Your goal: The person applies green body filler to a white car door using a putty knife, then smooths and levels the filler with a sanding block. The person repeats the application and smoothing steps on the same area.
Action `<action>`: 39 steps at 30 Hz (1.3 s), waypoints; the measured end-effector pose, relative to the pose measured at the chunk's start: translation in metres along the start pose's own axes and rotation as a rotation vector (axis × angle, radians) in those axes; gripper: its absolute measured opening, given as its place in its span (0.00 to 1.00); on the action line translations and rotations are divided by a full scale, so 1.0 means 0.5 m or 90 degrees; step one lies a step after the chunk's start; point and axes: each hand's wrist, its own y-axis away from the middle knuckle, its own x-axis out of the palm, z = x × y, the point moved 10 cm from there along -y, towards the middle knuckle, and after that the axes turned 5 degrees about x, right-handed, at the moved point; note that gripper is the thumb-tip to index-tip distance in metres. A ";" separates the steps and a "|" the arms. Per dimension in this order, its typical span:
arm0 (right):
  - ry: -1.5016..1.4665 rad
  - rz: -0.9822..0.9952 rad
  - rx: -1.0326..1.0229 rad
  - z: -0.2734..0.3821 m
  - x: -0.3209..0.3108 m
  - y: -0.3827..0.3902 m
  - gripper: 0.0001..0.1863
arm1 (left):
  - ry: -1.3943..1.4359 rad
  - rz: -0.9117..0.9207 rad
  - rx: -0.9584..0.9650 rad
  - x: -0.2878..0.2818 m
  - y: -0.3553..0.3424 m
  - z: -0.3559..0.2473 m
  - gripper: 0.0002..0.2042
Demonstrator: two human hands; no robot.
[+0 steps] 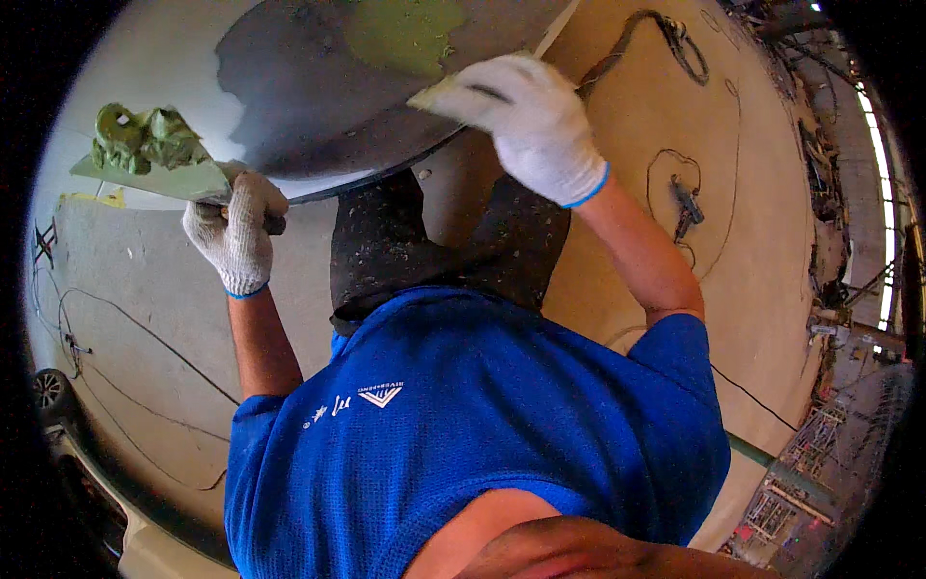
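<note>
In my left hand (pixel 241 227), gloved in white knit, is the dark handle of a broad putty knife (pixel 188 181), held level. A thick lump of green putty (pixel 149 140) lies on its blade. At the lower edge of a car body panel (pixel 183 58), my gloved right hand (pixel 545 121) closes on a thin, pale yellow-green spreader (pixel 449 99); the fingers partly hide it. I cannot tell whether the spreader touches the panel. The panel carries a dark grey patch (pixel 299 96), with a smeared patch of green putty (pixel 400 34) at its top.
On the floor at right lie a corded tool (pixel 687 207) and a coiled black hose (pixel 680 48). Thin cables (pixel 154 338) cross the floor at left. Part of a vehicle with a wheel (pixel 50 388) stands lower left. Metal racks and clutter (pixel 801 463) line the right side.
</note>
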 end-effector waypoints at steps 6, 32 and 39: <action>-0.108 -0.150 0.014 -0.048 -0.087 -0.117 0.26 | -0.038 -0.012 -0.019 0.017 -0.012 0.004 0.09; -0.066 -0.186 0.002 -0.054 -0.084 -0.131 0.23 | -0.077 -0.033 -0.067 0.006 -0.023 0.012 0.10; -0.035 -0.165 -0.053 -0.018 -0.035 -0.198 0.22 | -0.077 -0.032 -0.051 -0.016 -0.016 0.010 0.10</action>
